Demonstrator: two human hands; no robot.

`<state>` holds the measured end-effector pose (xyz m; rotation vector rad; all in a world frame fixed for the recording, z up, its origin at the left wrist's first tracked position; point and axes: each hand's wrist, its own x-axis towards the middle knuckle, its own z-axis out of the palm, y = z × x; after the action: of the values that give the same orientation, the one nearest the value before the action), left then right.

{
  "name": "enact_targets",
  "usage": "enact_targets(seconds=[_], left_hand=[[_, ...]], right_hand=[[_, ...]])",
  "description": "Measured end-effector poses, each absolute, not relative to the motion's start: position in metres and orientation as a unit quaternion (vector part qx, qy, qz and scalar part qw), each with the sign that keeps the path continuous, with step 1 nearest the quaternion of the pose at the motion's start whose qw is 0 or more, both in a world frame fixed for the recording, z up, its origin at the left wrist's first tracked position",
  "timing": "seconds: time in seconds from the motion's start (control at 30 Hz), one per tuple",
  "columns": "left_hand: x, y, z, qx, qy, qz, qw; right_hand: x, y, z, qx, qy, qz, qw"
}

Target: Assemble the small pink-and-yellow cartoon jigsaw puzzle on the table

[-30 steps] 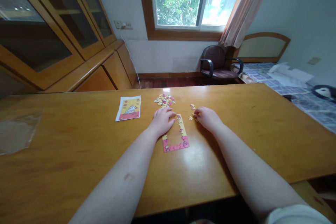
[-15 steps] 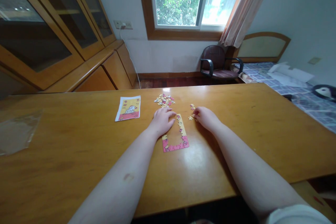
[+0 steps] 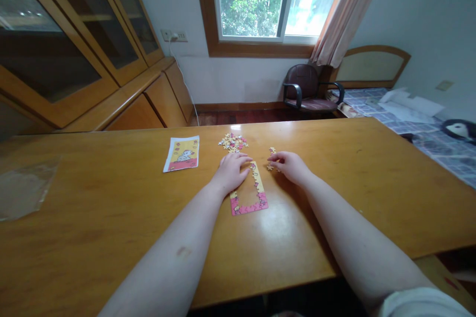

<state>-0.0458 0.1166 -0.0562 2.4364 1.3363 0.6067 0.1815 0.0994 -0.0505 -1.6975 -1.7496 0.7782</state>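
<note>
A partly joined jigsaw puzzle frame (image 3: 262,198), pink along the bottom and yellow up the sides, lies on the table with an open middle. My left hand (image 3: 232,171) rests over its upper left part, fingers stretched out and hiding that corner. To the right of the frame, my right hand (image 3: 292,164) is low over the table. Its thumb and index finger come together on what looks like a small puzzle piece, mostly hidden by the fingertips. Close by lie a few loose puzzle pieces (image 3: 272,150), some partly under the hand.
A pile of loose puzzle pieces (image 3: 233,142) lies beyond my left hand. Left of it is a picture sheet (image 3: 182,154) showing a white animal on yellow and pink. A clear plastic bag (image 3: 28,190) lies at the table's far left. An armchair (image 3: 307,89) stands behind the table (image 3: 305,247).
My right hand's fingertips have moved slightly left, toward the puzzle frame. My left hand stays on the frame with hardly any shift.
</note>
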Motion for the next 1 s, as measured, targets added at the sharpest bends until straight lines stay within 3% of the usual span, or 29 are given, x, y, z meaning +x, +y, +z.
enact_targets(seconds=[0.1,0.2,0.47,0.6,0.8,1.0], left_hand=[[-0.045,0.114,-0.053,0.863,0.419,0.243,0.145],[-0.043,0.111,-0.049,0.880,0.369,0.265,0.140],[-0.041,0.107,-0.048,0.888,0.359,0.261,0.124],[-0.045,0.112,-0.052,0.866,0.405,0.277,0.101],[-0.051,0.119,-0.057,0.790,0.554,0.250,0.077],[-0.050,0.120,-0.058,0.785,0.573,0.216,0.095]], right_hand=[[0.170,0.097,-0.054,-0.566,-0.608,0.414,0.372],[0.159,0.093,-0.054,-0.511,-0.567,0.505,0.403],[0.151,0.089,-0.052,-0.512,-0.574,0.506,0.390],[0.152,0.088,-0.053,-0.534,-0.625,0.426,0.378],[0.161,0.088,-0.051,-0.531,-0.797,0.156,0.240],[0.159,0.089,-0.056,-0.535,-0.818,0.098,0.188]])
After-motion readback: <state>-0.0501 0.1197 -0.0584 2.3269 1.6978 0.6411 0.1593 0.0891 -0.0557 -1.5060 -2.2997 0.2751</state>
